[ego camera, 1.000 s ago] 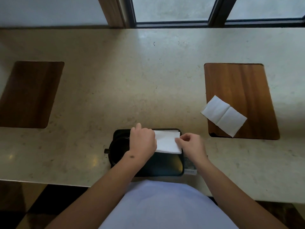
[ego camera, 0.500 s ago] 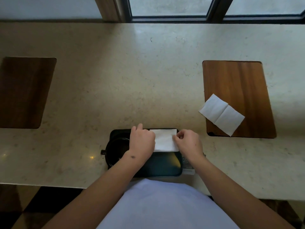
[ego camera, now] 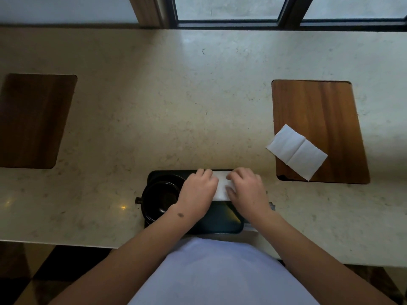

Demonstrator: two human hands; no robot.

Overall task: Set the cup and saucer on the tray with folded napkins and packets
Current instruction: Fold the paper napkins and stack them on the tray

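Left hand [ego camera: 198, 191] and right hand [ego camera: 246, 190] close together, palms down, fingers loosely bent.

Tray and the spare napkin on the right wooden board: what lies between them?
Only bare counter separates the tray from the napkin, in the head view.

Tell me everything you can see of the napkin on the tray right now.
The napkin on the tray is white, paper-like and lies flat along the far side of the black tray, right of the dark cup. Only a narrow strip shows: the left hand covers its left end, the right hand its right end, fingers pressing on it.
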